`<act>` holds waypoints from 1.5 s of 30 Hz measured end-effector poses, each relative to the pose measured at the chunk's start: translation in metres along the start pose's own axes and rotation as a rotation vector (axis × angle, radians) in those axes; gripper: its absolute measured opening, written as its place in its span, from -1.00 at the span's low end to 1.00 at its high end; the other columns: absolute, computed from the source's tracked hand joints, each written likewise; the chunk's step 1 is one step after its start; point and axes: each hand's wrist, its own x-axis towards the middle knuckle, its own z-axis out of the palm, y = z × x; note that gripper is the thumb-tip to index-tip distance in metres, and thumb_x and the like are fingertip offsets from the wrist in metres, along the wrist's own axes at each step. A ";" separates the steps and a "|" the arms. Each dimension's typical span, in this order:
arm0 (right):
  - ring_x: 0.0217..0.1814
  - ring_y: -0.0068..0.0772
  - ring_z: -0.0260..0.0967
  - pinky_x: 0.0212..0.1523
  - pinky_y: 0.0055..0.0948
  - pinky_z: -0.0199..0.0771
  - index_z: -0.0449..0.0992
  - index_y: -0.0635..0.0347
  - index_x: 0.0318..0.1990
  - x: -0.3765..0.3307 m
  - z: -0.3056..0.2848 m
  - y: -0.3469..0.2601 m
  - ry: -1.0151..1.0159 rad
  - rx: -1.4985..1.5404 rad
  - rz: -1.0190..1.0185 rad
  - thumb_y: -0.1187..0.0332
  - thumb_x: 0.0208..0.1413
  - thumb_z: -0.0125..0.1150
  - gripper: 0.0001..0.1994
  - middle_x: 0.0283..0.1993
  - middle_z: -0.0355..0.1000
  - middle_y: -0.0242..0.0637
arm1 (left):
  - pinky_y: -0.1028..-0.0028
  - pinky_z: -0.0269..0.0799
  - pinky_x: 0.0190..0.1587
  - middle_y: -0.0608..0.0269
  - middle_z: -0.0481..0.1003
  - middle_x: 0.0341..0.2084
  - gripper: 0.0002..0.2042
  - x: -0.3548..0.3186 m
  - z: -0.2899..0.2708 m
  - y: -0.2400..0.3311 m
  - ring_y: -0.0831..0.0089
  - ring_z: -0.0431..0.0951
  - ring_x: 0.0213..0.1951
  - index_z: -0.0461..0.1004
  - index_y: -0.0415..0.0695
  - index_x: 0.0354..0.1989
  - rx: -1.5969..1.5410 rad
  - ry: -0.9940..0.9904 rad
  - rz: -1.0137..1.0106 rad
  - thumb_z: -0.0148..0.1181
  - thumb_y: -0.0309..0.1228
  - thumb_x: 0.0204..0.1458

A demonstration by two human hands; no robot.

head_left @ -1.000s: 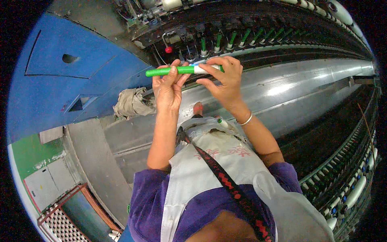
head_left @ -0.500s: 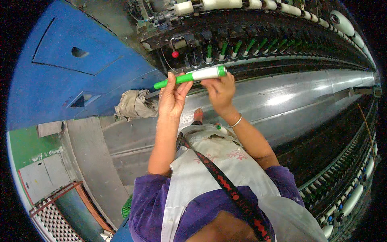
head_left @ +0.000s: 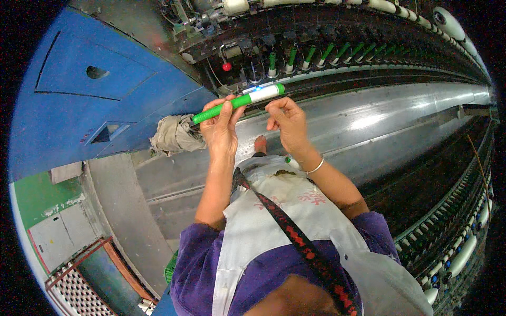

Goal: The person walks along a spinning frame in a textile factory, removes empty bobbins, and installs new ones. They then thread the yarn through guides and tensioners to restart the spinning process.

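My left hand (head_left: pixel 221 129) is closed around the bare green end of a spinning bobbin (head_left: pixel 266 94). White yarn is wound on the bobbin's other half, and it slants up to the right before the machine. My right hand (head_left: pixel 287 124) is apart from it, just right of its wound end, fingers curled and pinched together. Whatever lies in that pinch, perhaps a thread, is too fine to make out. Behind the bobbin stands a bare spindle (head_left: pixel 255 72), left of a row of green bobbins (head_left: pixel 290 60) with white yarn low on them.
A red-knobbed lever (head_left: pixel 226 67) sits left of the spindles. White rollers (head_left: pixel 379 6) run along the top. A blue machine cabinet (head_left: pixel 68 105) stands left, a bundled beige cloth (head_left: pixel 176 136) beside it. Another spindle row (head_left: pixel 421 231) is at right. A small bobbin (head_left: pixel 291 162) pokes from my apron.
My right hand has come away from the bobbin's wound end and its fingers have curled in. The left hand has shifted the bobbin slightly left, with its bare end lower.
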 end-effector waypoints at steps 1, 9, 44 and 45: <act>-0.55 -0.67 0.32 -0.57 -0.70 0.26 0.43 0.27 -0.22 -0.003 0.001 0.004 -0.012 -0.046 0.028 0.38 0.10 0.20 -0.83 -0.29 0.44 -0.34 | 0.22 0.60 -0.14 0.01 0.48 -0.20 -0.82 0.002 0.000 -0.002 0.17 0.55 -0.18 0.38 -0.21 -0.23 -0.021 0.014 -0.015 0.20 -0.51 0.02; -0.54 -0.73 0.19 -0.56 -0.70 0.13 0.59 0.26 -0.39 0.009 -0.015 -0.029 -0.214 -0.319 -0.052 0.46 -0.01 0.25 -0.93 -0.53 0.38 -0.49 | 0.26 0.56 -0.28 0.17 0.48 -0.43 -0.54 0.010 -0.018 0.016 0.30 0.56 -0.40 0.35 -0.20 -0.13 -0.141 -0.079 -0.338 -0.03 0.01 0.13; -0.30 -0.52 0.21 -0.34 -0.52 0.23 0.40 0.14 -0.34 0.076 -0.083 -0.042 -0.166 0.558 -0.027 0.31 0.12 0.14 -0.88 -0.32 0.32 -0.41 | 0.14 0.36 -0.30 -0.10 0.48 -0.36 -0.64 0.027 -0.020 0.015 -0.05 0.49 -0.32 0.37 -0.07 -0.05 1.404 -0.773 -0.014 0.07 -0.13 0.06; -0.31 -0.54 0.21 -0.35 -0.52 0.24 0.38 0.12 -0.31 0.089 -0.091 -0.049 -0.272 0.648 -0.043 0.31 0.12 0.15 -0.87 -0.38 0.31 -0.42 | 0.12 0.37 -0.28 -0.09 0.49 -0.33 -0.62 0.024 -0.028 0.005 -0.06 0.50 -0.29 0.36 -0.05 -0.02 1.435 -0.800 0.055 0.09 -0.12 0.04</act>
